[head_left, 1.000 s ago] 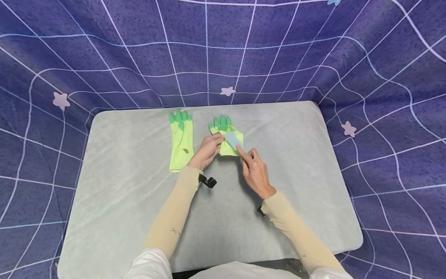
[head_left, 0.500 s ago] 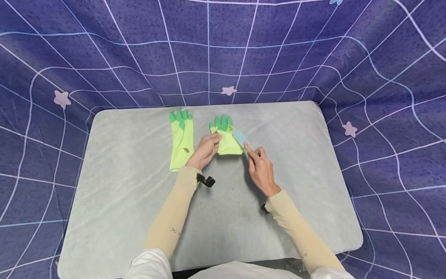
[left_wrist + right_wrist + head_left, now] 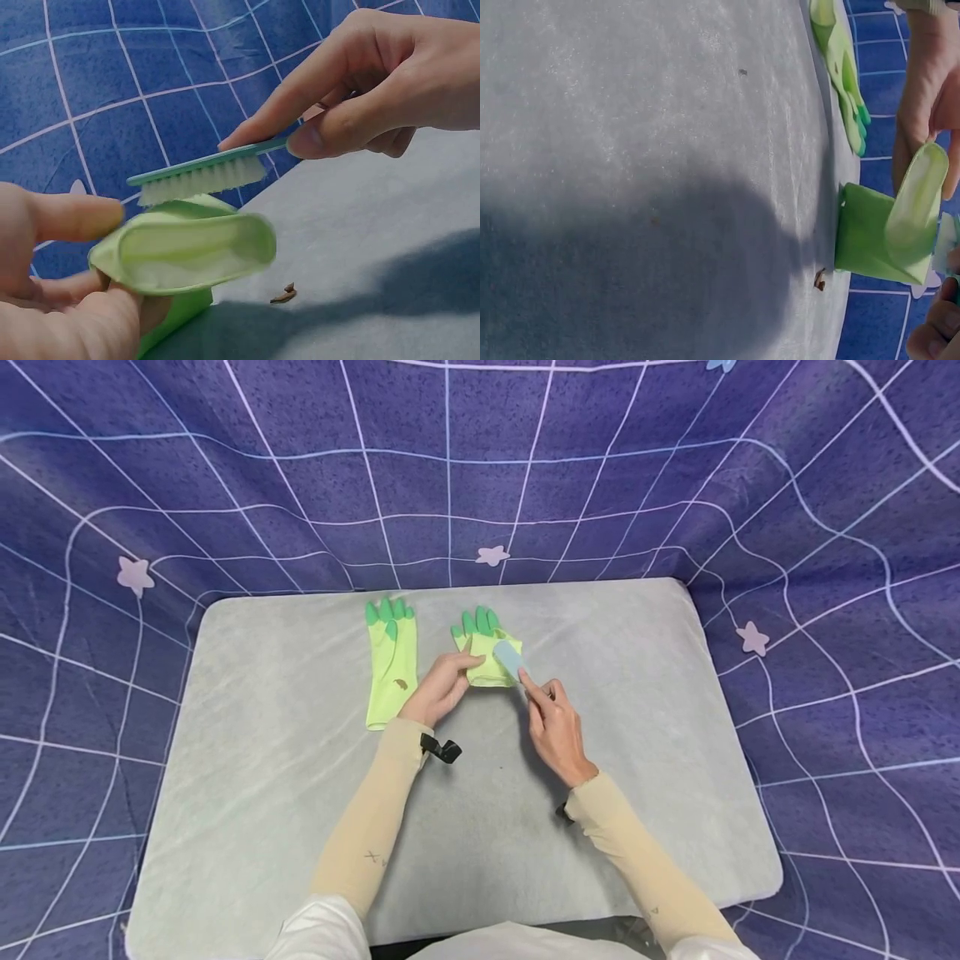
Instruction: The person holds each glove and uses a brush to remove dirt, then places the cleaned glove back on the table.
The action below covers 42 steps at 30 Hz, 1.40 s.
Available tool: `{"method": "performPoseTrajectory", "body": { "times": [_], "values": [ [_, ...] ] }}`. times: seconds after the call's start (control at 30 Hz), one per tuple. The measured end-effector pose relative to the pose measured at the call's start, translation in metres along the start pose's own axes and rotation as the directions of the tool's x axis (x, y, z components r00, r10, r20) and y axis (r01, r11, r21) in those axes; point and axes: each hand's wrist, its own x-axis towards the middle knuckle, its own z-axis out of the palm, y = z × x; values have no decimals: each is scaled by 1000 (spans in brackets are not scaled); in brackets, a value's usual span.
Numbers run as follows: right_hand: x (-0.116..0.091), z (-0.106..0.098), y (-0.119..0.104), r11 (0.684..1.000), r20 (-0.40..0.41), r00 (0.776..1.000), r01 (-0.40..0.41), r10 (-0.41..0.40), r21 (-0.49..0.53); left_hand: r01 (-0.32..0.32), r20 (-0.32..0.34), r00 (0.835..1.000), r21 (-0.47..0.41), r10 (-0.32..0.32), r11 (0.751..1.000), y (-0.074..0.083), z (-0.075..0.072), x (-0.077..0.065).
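Fingers [image 3: 75,216] of the left hand [image 3: 441,685] pinch the edge of a light-green glove [image 3: 486,672], lifting its cuff off the table [image 3: 262,777] so that its mouth faces back towards the person — presumably to steady the soft material and offer its upper side to the brush [image 3: 195,172]. That brush is turned bristles down, its head lying over the cuff, and the bristles seem to meet a raised fold there. The green fingertips of the glove point away from the person, which probably leaves the cuff within easy reach of both hands.

A second glove [image 3: 390,685] lies flat just beside the left hand, a brown mark [image 3: 401,683] near its cuff; it looks set aside, out of the way. A small brown bit [image 3: 285,295] sits on the table near the raised glove.

As for the grip, the left thumb and fingers are parted only by the thin cuff between them. The right hand [image 3: 557,727] holds the brush by its handle, thumb against it and index finger stretched along the back — likely for control of pressure — with the other fingers curled in below.
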Motion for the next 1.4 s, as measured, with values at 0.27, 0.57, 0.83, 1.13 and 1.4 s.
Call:
{"method": "performPoseTrajectory", "body": {
  "times": [0.27,0.57,0.83,1.13,1.4],
  "values": [
    [0,4,-1,999,-34,998,47,-46,6,6,10,1000,101,-7,995,-2,0,-2],
    [1,8,-4,999,-3,999,48,-48,5,-21,15,1000,93,20,995,5,4,-5],
    [-10,3,5,997,-11,998,62,-63,-34,-57,-35,998,114,61,992,11,1,-4],
    [-5,2,5,995,9,996,90,-89,-46,-43,-17,999,176,47,983,10,6,-2],
    [-12,-6,17,995,-32,998,53,-56,-85,-47,-60,996,190,60,981,11,4,-4]
  ]
}}
